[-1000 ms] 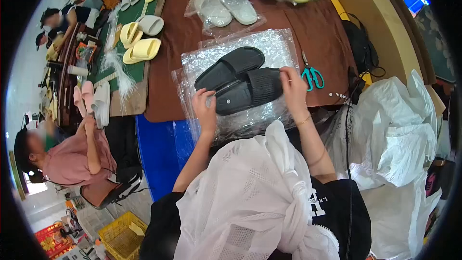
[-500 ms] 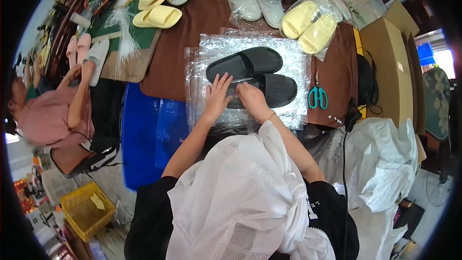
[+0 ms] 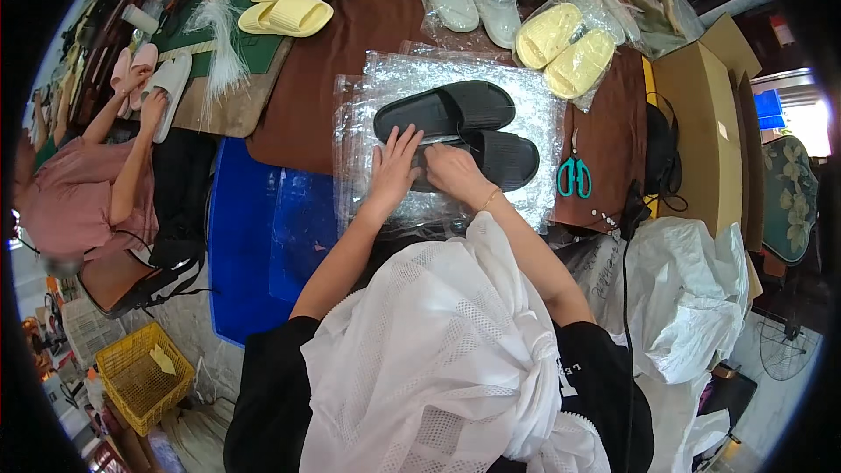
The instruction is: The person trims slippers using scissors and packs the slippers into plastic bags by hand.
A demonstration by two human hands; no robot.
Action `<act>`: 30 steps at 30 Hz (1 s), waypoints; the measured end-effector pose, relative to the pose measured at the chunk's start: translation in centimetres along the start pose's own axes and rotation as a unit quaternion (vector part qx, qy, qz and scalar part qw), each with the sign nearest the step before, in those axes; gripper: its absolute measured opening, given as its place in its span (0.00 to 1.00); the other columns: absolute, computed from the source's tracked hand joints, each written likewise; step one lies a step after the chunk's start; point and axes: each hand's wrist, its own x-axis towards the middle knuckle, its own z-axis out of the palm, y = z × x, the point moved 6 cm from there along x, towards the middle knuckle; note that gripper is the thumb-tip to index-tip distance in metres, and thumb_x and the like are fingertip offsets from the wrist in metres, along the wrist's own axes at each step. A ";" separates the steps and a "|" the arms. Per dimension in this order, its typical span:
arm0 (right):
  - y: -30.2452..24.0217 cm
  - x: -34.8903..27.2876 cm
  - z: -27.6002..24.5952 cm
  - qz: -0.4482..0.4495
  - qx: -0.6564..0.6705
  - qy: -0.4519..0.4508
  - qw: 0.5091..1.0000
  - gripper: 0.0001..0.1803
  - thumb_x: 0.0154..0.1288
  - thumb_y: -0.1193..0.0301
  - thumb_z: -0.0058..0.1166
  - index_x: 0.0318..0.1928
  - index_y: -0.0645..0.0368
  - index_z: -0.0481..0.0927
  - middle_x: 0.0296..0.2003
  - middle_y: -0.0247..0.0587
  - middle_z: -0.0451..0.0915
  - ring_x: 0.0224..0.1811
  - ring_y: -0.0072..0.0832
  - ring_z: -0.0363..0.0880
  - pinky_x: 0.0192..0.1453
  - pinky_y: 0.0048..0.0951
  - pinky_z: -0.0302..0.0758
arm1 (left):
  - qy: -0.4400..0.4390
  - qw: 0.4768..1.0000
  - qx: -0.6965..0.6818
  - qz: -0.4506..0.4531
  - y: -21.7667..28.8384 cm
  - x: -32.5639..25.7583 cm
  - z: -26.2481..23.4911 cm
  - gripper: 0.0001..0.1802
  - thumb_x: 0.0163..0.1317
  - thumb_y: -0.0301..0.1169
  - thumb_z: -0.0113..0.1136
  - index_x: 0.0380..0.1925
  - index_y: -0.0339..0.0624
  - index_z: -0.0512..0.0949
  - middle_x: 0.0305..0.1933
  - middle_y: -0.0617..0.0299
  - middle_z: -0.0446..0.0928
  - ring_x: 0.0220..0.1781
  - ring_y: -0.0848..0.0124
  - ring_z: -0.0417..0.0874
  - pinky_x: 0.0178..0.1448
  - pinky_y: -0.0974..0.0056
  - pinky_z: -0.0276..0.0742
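A pair of black slide slippers lies side by side on a stack of clear plastic bags (image 3: 350, 123), toes to the right. My left hand (image 3: 394, 173) rests with its fingers stretched out over the heel ends, fingertips touching the far slipper (image 3: 412, 116). The near slipper (image 3: 512, 160) is partly covered by both hands. My right hand (image 3: 457, 175) is closed, fingers bent down at the near slipper's footbed beside its strap; what the fingertips hold, if anything, is hidden. Teal-handled scissors (image 3: 574, 177) lie to the right of the bags.
Bagged yellow slippers (image 3: 574, 74) and bagged grey slippers (image 3: 447, 4) lie at the back. Loose yellow slippers (image 3: 300, 16) are at the far left. A co-worker in pink (image 3: 88, 184) handles a light slipper there. A cardboard box (image 3: 701, 123) stands at right.
My right hand has shifted slightly left over the near slipper, its fingers more curled. My left hand stays in place. The co-worker's hands have moved apart, and the whole view has shifted a little.
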 end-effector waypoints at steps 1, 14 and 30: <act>0.3 -0.2 0.0 0.000 0.019 0.002 1.000 0.10 0.53 0.76 0.58 0.36 0.65 0.75 0.33 0.50 0.77 0.38 0.46 0.81 0.41 0.41 0.79 | 0.000 1.000 0.000 0.001 0.0 0.0 0.0 0.42 0.59 0.29 0.64 0.73 0.55 0.57 0.79 0.66 0.51 0.81 0.58 0.45 0.76 0.34 0.44; 0.1 -1.0 -1.3 0.006 0.059 0.055 0.997 0.06 0.59 0.74 0.55 0.37 0.60 0.74 0.32 0.46 0.76 0.37 0.46 0.80 0.38 0.43 0.77 | 0.003 1.000 0.007 0.005 0.0 0.1 0.0 0.43 0.58 0.30 0.65 0.73 0.55 0.57 0.79 0.66 0.50 0.81 0.58 0.45 0.75 0.33 0.46; -0.2 -1.5 0.2 -0.010 0.023 0.033 0.999 0.08 0.53 0.74 0.58 0.32 0.63 0.73 0.31 0.49 0.78 0.33 0.44 0.82 0.35 0.41 0.79 | 0.021 0.999 0.021 0.013 0.0 -0.2 0.0 0.44 0.56 0.29 0.66 0.73 0.55 0.57 0.79 0.66 0.51 0.81 0.58 0.47 0.74 0.33 0.49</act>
